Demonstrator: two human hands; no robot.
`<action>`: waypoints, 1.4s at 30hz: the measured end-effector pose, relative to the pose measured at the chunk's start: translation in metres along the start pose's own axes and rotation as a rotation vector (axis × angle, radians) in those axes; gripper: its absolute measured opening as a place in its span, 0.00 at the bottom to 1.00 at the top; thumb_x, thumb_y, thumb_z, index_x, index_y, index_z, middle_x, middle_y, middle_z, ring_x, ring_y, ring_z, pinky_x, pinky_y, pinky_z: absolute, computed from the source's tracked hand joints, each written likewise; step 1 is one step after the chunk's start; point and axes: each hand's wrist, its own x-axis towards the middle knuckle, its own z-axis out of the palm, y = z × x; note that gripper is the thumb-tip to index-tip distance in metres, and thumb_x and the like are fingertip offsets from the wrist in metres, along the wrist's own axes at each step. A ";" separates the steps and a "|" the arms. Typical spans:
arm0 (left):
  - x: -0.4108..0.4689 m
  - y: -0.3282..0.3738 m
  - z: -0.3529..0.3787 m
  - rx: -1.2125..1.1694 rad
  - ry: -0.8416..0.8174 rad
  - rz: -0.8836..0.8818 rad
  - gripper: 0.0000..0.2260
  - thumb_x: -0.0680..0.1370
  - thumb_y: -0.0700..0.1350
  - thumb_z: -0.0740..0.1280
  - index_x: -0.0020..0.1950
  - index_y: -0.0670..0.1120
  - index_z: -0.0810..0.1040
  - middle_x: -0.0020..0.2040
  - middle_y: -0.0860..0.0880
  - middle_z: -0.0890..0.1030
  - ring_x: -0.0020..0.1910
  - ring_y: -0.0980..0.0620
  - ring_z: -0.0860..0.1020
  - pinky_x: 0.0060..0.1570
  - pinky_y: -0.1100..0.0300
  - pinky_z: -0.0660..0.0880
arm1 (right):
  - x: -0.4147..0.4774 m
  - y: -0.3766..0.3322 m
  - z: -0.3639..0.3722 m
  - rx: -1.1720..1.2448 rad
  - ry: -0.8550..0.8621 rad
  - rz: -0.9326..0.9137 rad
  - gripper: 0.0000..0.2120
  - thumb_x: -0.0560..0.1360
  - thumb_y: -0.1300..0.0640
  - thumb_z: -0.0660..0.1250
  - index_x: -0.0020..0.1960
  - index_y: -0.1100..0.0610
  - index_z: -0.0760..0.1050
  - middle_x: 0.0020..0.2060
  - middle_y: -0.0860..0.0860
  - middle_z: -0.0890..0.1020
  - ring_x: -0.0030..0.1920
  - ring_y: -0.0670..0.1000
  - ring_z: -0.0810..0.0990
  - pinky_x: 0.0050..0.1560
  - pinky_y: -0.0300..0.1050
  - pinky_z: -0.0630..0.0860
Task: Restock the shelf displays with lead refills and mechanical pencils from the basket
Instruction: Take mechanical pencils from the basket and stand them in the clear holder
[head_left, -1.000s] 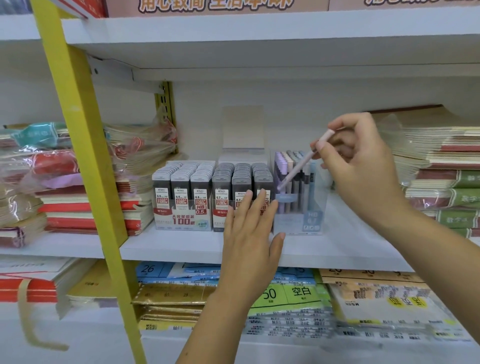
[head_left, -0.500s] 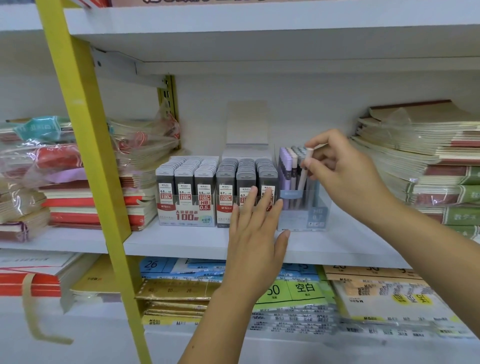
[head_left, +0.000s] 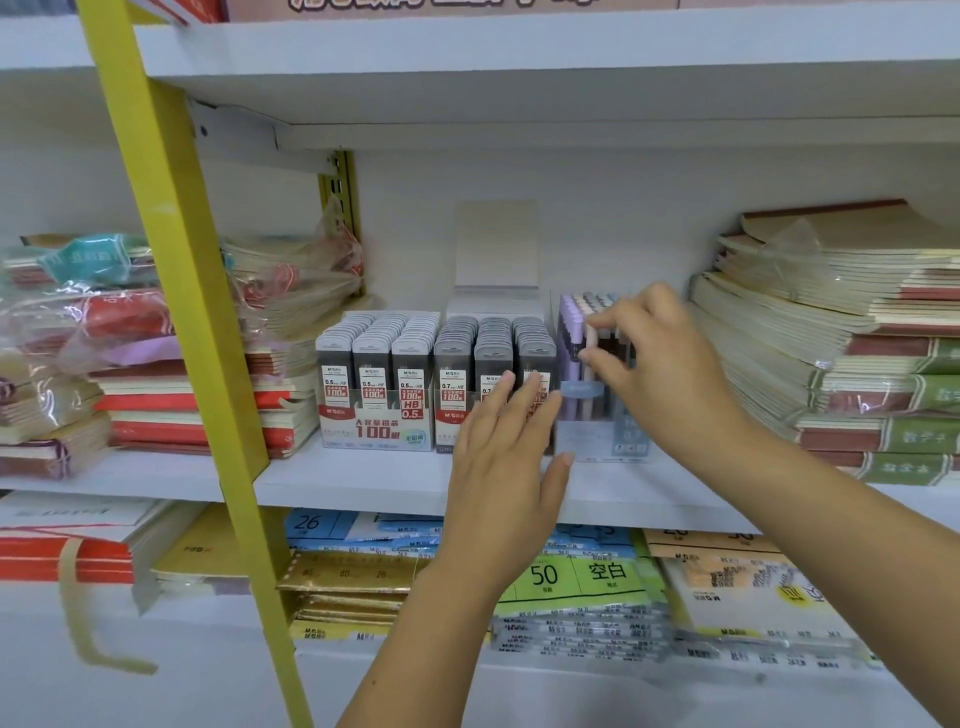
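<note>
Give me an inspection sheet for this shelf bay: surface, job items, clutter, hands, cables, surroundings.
Surface: white shelf, bare strip along the front.
Job's things: 0.5 lead refills and 0.7 lead refills in packed rows; clear pencil box to their right; basket not in view.
Clutter: notebook stacks right, wrapped stacks left.
Hands: left hand open, fingers straight before the 0.7 refills; right hand pinches a pink pencil upright in the pencil box.
Cables: nothing seen.
Surroundings: yellow post at left front; paper packs on the shelf below.
</note>
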 end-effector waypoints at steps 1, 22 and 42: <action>0.002 -0.001 -0.007 -0.003 0.026 0.000 0.25 0.83 0.55 0.57 0.80 0.52 0.62 0.81 0.55 0.58 0.80 0.58 0.47 0.77 0.56 0.45 | 0.000 0.000 -0.002 -0.017 0.034 -0.011 0.11 0.75 0.54 0.70 0.57 0.54 0.77 0.48 0.50 0.71 0.47 0.50 0.71 0.44 0.45 0.73; 0.082 -0.050 -0.083 0.251 -0.153 0.055 0.27 0.81 0.62 0.57 0.79 0.56 0.62 0.79 0.52 0.64 0.79 0.50 0.60 0.76 0.49 0.54 | 0.035 -0.019 -0.002 -0.128 -0.322 -0.040 0.25 0.81 0.43 0.51 0.76 0.49 0.61 0.76 0.50 0.64 0.77 0.52 0.55 0.75 0.47 0.50; 0.057 -0.113 -0.105 0.312 -0.120 -0.045 0.21 0.83 0.57 0.58 0.77 0.58 0.65 0.78 0.53 0.66 0.78 0.51 0.61 0.77 0.45 0.48 | 0.036 -0.061 0.044 -0.106 -0.483 -0.053 0.25 0.80 0.39 0.50 0.76 0.44 0.61 0.75 0.47 0.66 0.75 0.49 0.61 0.74 0.50 0.55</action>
